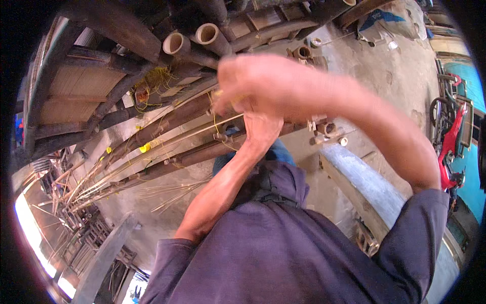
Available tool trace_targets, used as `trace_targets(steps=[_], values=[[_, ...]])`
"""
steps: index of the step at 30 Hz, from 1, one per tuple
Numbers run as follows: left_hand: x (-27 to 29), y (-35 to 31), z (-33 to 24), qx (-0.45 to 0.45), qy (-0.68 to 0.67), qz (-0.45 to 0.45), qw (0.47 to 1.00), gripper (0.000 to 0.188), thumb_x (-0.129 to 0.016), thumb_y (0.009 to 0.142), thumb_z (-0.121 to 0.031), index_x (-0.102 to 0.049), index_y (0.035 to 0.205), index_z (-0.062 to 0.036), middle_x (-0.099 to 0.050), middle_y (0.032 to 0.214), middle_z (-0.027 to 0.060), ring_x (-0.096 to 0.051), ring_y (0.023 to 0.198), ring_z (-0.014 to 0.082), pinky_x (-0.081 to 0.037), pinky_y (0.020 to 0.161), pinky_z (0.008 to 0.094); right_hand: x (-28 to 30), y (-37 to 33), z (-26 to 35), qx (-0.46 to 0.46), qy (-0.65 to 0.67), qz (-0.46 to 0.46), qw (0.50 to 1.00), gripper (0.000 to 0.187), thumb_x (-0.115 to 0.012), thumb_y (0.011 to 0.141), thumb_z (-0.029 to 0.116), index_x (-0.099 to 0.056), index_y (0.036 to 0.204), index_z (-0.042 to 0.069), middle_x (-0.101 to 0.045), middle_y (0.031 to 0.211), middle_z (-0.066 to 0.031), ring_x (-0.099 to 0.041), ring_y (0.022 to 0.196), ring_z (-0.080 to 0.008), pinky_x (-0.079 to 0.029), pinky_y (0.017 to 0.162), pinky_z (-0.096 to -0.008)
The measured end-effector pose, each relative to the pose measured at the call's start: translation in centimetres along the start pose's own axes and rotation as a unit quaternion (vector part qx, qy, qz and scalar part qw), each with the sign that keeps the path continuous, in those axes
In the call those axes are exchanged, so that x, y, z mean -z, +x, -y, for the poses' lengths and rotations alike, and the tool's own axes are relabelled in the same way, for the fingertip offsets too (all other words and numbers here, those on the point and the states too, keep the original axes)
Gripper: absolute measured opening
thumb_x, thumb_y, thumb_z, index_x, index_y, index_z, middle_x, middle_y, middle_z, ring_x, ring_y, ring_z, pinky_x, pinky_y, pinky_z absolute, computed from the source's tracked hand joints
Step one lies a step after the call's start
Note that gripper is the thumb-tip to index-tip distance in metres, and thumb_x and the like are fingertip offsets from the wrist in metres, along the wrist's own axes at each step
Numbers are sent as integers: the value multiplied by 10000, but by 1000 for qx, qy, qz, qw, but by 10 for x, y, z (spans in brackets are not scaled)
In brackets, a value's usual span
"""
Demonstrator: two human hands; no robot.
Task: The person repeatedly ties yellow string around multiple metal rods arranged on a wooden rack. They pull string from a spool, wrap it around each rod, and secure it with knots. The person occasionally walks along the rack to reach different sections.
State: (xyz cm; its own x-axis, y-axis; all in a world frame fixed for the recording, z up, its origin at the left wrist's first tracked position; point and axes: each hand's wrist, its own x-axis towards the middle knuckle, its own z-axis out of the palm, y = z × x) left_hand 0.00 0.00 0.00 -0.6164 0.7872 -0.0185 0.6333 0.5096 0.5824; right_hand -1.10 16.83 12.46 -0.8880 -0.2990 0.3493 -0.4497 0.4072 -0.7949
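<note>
My right hand (253,78) reaches across from the right, blurred by motion, its fingers curled downward. A bit of yellow shows at its fingertips; what they hold is too smeared to name. Just beneath is my left hand (262,126), its fingers hidden behind the right one. Thin yellow cord (214,121) hangs by the hands, over a long bamboo pole (195,156) that runs to the lower left. A thin pale bamboo strip (202,129) lies along the poles. Further yellow cord pieces (145,147) are tied along them.
Thick bamboo tubes (206,34) with cut ends stand beyond my hands, beside a dark frame with woven panels (83,81). A tangle of yellow cord (157,78) hangs there. On the right are a grey bench (362,177) and a red motorcycle (453,137). A white sack (395,23) lies at far right.
</note>
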Motion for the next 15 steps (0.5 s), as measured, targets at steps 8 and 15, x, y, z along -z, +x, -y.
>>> trace_targets(steps=[8, 15], values=[[-32, 24, -28, -80, 34, -4, 996, 156, -574, 870, -219, -648, 846, -84, -622, 673, 140, -623, 670, 330, -474, 606, 426, -13, -68, -90, -238, 150, -279, 918, 327, -543, 893, 230, -547, 1126, 1, -636, 891, -94, -623, 852, -258, -488, 785, -383], [-16, 36, -51, 61, -251, 75, 963, 300, -531, 938, -309, -679, 960, -49, -697, 843, 77, -660, 881, 173, -496, 791, 313, -158, -178, 3, -393, 45, 4, 918, 142, -494, 853, 126, -526, 981, 73, -641, 769, -200, -626, 780, -414, -490, 699, -507]])
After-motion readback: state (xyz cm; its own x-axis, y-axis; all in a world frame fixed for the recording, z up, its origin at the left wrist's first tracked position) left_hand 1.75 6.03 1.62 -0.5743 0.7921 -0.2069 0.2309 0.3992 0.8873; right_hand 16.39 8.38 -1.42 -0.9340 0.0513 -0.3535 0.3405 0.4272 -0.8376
